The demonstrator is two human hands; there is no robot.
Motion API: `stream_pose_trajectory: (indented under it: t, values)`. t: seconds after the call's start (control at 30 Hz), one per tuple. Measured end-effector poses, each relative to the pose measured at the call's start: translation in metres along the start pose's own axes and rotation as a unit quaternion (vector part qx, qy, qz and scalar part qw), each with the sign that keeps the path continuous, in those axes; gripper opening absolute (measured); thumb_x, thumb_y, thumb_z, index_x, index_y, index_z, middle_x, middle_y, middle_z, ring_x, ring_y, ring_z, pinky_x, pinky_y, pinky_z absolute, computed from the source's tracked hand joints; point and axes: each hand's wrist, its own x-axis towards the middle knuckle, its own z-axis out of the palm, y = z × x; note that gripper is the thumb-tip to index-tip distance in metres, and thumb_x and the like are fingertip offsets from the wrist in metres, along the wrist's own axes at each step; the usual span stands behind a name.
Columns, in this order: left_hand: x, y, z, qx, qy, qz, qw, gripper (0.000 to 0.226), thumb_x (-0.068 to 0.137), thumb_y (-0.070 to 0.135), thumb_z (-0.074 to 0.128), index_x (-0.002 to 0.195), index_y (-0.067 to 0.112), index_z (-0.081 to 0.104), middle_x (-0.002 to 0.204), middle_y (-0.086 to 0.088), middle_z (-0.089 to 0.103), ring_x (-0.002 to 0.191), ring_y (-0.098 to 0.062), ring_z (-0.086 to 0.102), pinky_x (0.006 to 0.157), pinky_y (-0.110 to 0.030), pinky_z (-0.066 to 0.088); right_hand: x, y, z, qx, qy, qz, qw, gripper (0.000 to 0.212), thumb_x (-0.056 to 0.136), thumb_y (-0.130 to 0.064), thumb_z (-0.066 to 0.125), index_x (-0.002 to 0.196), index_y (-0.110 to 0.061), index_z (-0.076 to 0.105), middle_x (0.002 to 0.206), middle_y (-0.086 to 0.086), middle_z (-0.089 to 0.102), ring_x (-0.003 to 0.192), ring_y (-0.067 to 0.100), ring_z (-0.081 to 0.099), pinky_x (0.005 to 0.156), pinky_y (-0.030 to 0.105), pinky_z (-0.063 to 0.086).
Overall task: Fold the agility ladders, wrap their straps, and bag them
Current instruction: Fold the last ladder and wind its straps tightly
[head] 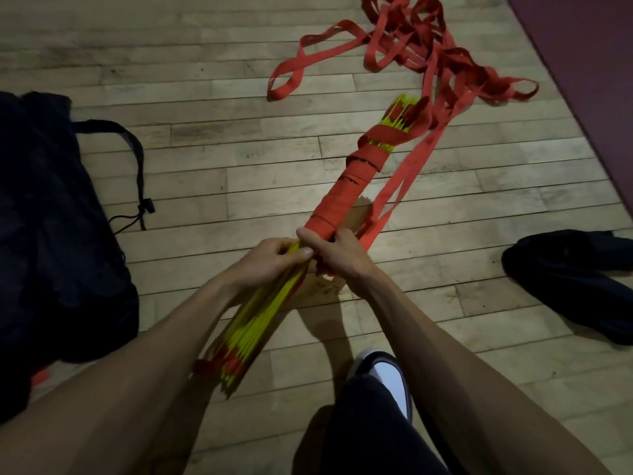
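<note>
A bundle of yellow ladder rungs slants from lower left to upper right above the wooden floor. Red strap is wound tightly round its far half. My left hand grips the bare yellow rungs at mid-bundle. Right beside it, my right hand grips the near end of the red wrapping, thumb on top. More loose red strap trails from the bundle's far end and lies tangled on the floor at the top.
A large dark bag with a drawstring cord lies on the floor at left. A dark cloth item lies at right. A maroon mat covers the top right corner. My shoe stands below the bundle.
</note>
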Motion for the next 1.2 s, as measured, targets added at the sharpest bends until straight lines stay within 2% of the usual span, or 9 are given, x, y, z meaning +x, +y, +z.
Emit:
stream_pose_trajectory:
  t: [0.17,0.23,0.33,0.5,0.67,0.8,0.9,1.07,1.2]
  values:
    - [-0.007,0.003,-0.015,-0.047,-0.070,-0.008,0.996,0.049,0.090,0.042,0.066,0.117,0.001,0.066,0.108,-0.024,0.071,0.091,-0.028,0.069,0.078,-0.034,0.056,-0.003,-0.001,0.005,0.050,-0.037,-0.005,0.998,0.036,0.095,-0.038,0.065,0.090,-0.002,0.065,0.067,0.008,0.061,0.054,0.016,0.058,0.050,0.025,0.048]
    - [-0.005,0.002,-0.015,-0.046,-0.024,0.003,0.999,0.055,0.084,0.050,0.074,0.111,0.003,0.067,0.100,-0.023,0.073,0.088,-0.032,0.071,0.078,-0.042,0.057,-0.001,-0.002,0.005,0.003,-0.010,-0.007,1.000,0.049,0.094,-0.049,0.063,0.087,-0.001,0.067,0.066,0.013,0.062,0.053,0.021,0.059,0.050,0.029,0.048]
    - [0.005,-0.002,-0.011,0.129,0.101,0.007,0.986,0.062,0.062,0.063,0.073,0.099,0.015,0.065,0.089,-0.013,0.071,0.081,-0.032,0.067,0.071,-0.044,0.053,0.002,0.000,0.004,-0.134,0.009,-0.012,0.991,0.061,0.093,-0.062,0.055,0.077,-0.005,0.067,0.060,0.010,0.065,0.048,0.021,0.062,0.050,0.029,0.050]
    - [0.001,0.002,0.015,0.306,0.229,0.011,0.924,0.050,0.080,0.035,0.079,0.109,0.012,0.045,0.098,-0.007,0.059,0.085,-0.030,0.059,0.069,-0.039,0.048,0.003,0.005,0.015,-0.177,0.037,-0.016,0.983,0.061,0.086,-0.068,0.058,0.082,-0.007,0.069,0.068,0.013,0.071,0.053,0.027,0.067,0.050,0.039,0.056]
    - [-0.002,-0.002,-0.008,0.063,0.070,0.007,0.996,0.062,0.073,0.051,0.083,0.112,0.014,0.052,0.097,-0.009,0.068,0.084,-0.023,0.067,0.070,-0.037,0.053,0.004,0.018,0.008,-0.110,0.069,-0.024,0.991,0.052,0.090,-0.056,0.064,0.070,-0.008,0.066,0.056,0.009,0.061,0.048,0.021,0.058,0.051,0.042,0.050]
    - [-0.009,-0.009,-0.010,-0.162,-0.037,-0.011,0.986,0.052,0.084,0.020,0.076,0.122,0.014,0.042,0.109,-0.028,0.069,0.089,-0.047,0.070,0.080,-0.060,0.057,0.001,0.018,0.008,-0.019,0.040,-0.033,0.998,0.044,0.095,-0.048,0.062,0.075,-0.009,0.064,0.059,0.005,0.056,0.053,0.019,0.055,0.050,0.030,0.043]
    - [-0.008,-0.011,-0.009,-0.126,-0.021,0.002,0.992,0.053,0.086,0.012,0.077,0.120,0.015,0.036,0.103,-0.027,0.069,0.081,-0.043,0.071,0.074,-0.060,0.059,0.000,0.017,0.004,-0.083,0.001,-0.035,0.996,0.046,0.097,-0.051,0.057,0.076,-0.010,0.064,0.057,0.004,0.062,0.051,0.021,0.060,0.052,0.032,0.047]
    - [-0.003,-0.005,0.009,0.143,0.132,0.048,0.980,0.053,0.084,0.014,0.077,0.110,0.017,0.031,0.094,-0.006,0.063,0.072,-0.020,0.064,0.066,-0.043,0.054,-0.002,0.002,0.008,-0.200,0.020,-0.027,0.979,0.061,0.090,-0.066,0.054,0.082,-0.007,0.068,0.059,0.006,0.067,0.043,0.015,0.064,0.046,0.024,0.050]
    - [-0.006,-0.004,0.024,0.089,0.120,0.063,0.987,0.058,0.082,0.019,0.080,0.114,0.019,0.030,0.107,-0.001,0.058,0.092,-0.015,0.063,0.073,-0.030,0.052,0.001,0.007,0.011,-0.148,0.043,-0.001,0.988,0.057,0.089,-0.060,0.061,0.084,-0.004,0.071,0.066,0.012,0.070,0.052,0.022,0.067,0.054,0.037,0.059]
